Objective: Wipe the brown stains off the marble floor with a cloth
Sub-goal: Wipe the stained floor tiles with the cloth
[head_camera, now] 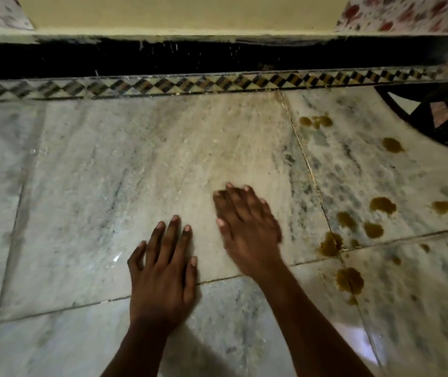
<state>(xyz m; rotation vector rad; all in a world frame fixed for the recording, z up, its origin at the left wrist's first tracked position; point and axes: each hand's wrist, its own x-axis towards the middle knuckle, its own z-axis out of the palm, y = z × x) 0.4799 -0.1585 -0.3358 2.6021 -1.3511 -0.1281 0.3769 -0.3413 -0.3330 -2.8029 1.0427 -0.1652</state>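
Several brown stains point(350, 280) dot the grey-white marble floor point(95, 172) on the right side, from the far stains point(315, 121) near the border down to the lower right. My left hand point(163, 270) lies flat on the floor with its fingers spread and holds nothing. My right hand point(247, 229), blurred, hovers or rests just right of it with straight fingers, and is empty too. Both hands are left of the stains and apart from them. No cloth is in view.
A chequered inlay strip point(190, 84) and a black skirting point(163, 57) run along the cream wall point(184, 12) at the top. A black geometric floor inlay point(429, 118) curves in at the upper right. Patterned fabric point(407, 12) hangs at both top corners.
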